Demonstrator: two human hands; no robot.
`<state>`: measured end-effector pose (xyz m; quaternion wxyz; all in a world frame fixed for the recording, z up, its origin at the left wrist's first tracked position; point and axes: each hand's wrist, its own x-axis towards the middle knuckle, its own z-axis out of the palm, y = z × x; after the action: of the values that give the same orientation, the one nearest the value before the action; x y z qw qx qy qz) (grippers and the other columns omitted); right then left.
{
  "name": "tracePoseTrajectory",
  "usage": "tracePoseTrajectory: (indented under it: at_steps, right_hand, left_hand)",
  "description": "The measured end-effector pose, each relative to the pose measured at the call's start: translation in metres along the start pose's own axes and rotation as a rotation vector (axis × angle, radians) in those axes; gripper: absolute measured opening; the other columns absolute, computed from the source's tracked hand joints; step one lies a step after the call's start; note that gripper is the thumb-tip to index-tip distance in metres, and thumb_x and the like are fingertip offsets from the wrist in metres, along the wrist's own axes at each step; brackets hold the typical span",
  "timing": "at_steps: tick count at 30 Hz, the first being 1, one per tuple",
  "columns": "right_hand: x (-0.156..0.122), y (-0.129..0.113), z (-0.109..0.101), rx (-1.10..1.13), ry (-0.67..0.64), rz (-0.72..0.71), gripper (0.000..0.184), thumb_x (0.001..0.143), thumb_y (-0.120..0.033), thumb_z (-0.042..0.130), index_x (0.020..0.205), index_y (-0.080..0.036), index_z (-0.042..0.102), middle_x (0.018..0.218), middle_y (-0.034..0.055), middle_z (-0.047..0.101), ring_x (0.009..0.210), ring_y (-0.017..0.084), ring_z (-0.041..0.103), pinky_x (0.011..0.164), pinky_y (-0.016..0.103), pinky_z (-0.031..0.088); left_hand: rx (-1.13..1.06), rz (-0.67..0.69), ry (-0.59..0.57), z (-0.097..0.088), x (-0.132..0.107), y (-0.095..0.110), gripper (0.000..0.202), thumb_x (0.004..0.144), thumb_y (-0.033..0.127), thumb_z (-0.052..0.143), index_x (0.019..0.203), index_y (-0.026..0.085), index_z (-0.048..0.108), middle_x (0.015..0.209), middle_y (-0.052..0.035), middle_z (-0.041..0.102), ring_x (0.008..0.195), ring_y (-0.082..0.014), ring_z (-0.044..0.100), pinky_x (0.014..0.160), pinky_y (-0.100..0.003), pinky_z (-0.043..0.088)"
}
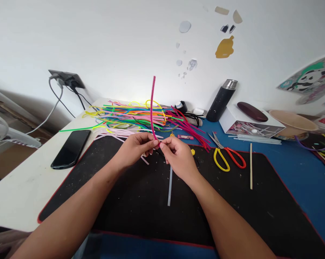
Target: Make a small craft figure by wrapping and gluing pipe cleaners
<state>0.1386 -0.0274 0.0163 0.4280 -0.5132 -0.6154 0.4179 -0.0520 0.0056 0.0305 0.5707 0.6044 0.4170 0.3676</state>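
A magenta pipe cleaner point(152, 108) rises upright from between my two hands, its free end bending slightly at the top. My left hand point(141, 146) pinches it near the lower end with thumb and forefinger. Close against it, my right hand point(178, 153) grips the same end, its fingertips nearly touching the left thumb. What the lower end looks like is mostly hidden by the fingers. A translucent glue stick point(170, 187) lies on the black mat point(135, 201) below my right hand. A short pale pink stem point(144, 160) shows under my left hand.
Behind the hands lie a heap of coloured pipe cleaners point(130, 115) and a magenta bunch point(191, 127). Scissors point(224, 153) and a wooden stick point(251, 167) are to the right. A phone point(71, 149) lies left; a black flask point(221, 100) and white box point(248, 122) stand behind.
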Motion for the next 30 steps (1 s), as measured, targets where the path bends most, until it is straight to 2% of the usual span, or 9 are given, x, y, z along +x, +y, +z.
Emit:
tracePoseTrajectory:
  at_steps: [6,15,22,26,30]
  right_hand:
    - [0.0008,-0.0021,-0.0007,-0.063,0.006,-0.003,0.016,0.097,-0.037,0.06,0.09,-0.023,0.063,0.061,-0.0052,0.058,0.05,0.013,0.054,0.052,0.026,0.04]
    - [-0.0001,-0.0021,-0.001,-0.162,-0.004,-0.046,0.012,0.096,-0.032,0.059,0.088,-0.023,0.063,0.059,-0.0055,0.056,0.05,0.013,0.051,0.052,0.026,0.034]
    - [0.0,0.0,-0.0002,-0.272,-0.014,-0.127,0.01,0.094,-0.025,0.06,0.085,-0.022,0.063,0.056,-0.0067,0.05,0.051,0.012,0.044,0.053,0.026,0.028]
    - [0.0,0.0018,0.0004,-0.278,-0.011,-0.128,0.01,0.094,-0.026,0.061,0.086,-0.022,0.064,0.056,-0.0069,0.05,0.051,0.012,0.044,0.053,0.026,0.029]
    - [0.0006,0.0031,0.0015,-0.237,0.006,-0.117,0.01,0.095,-0.028,0.061,0.087,-0.022,0.064,0.06,-0.0057,0.056,0.053,0.013,0.049,0.055,0.026,0.032]
  left_hand:
    - [-0.016,0.013,0.044,-0.0007,0.0007,-0.0045,0.041,0.083,0.056,0.082,0.084,0.017,0.07,0.068,0.0009,0.064,0.056,-0.0114,0.056,0.057,-0.024,0.047]
    - [0.072,0.068,0.077,0.0018,-0.001,-0.0045,0.039,0.085,0.055,0.08,0.086,0.016,0.071,0.073,0.0003,0.064,0.057,-0.0114,0.055,0.055,-0.024,0.046]
    - [0.177,0.127,0.051,0.0028,-0.001,-0.0089,0.033,0.091,0.049,0.075,0.088,0.017,0.074,0.078,-0.0008,0.068,0.063,-0.0119,0.057,0.06,-0.024,0.047]
    - [0.155,0.107,0.038,0.0028,0.0001,-0.0092,0.034,0.09,0.051,0.076,0.089,0.017,0.073,0.077,-0.0005,0.068,0.063,-0.012,0.058,0.06,-0.024,0.047]
    - [0.079,0.066,0.034,0.0033,0.0009,-0.0062,0.04,0.085,0.056,0.079,0.087,0.016,0.071,0.073,0.0002,0.066,0.059,-0.0115,0.056,0.057,-0.024,0.046]
